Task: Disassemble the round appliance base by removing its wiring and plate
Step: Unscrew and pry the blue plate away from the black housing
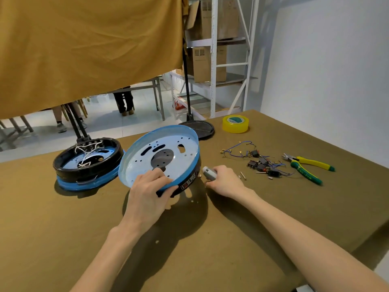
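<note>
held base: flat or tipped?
Tipped. The round base stands on its near edge, open side facing the camera, with the left hand gripping its lower rim.

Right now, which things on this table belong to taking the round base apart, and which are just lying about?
In the job:
tilted round base, gripped by the left hand
grey tool in the right hand
removed wiring and switches
loose screws
pliers

Lying about:
yellow tape roll
second base, still wired
black disc
</note>
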{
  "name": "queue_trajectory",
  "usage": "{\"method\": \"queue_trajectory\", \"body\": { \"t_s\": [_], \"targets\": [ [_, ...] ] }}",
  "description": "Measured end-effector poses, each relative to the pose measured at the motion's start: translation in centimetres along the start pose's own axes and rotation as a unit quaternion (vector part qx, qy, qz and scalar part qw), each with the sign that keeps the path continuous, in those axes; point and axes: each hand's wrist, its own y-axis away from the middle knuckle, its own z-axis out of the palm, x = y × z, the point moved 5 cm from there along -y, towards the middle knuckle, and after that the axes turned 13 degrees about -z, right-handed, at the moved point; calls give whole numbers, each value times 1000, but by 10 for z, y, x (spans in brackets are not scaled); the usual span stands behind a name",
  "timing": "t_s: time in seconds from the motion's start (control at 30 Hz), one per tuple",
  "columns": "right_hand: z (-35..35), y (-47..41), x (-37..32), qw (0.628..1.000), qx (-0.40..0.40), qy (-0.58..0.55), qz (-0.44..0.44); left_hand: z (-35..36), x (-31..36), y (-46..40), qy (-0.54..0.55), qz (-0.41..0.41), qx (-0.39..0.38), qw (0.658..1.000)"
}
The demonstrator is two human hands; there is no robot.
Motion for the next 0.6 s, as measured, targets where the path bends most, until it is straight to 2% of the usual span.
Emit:
{"method": "queue_trajectory", "body": {
  "t_s": [0.13, 0.37, 0.6],
  "targets": [
    [20, -17, -25, 998, 3, 53, -30, -4, -9, -2, -2, -36, 12, 999],
    [21, -35, -26, 984, 47, 173, -15, -1, -27, -2, -5, -65, 16, 998],
    [3, -28, -7, 979, -12, 198, -46, 22, -15, -3, -14, -44, 0, 999]
  ]
}}
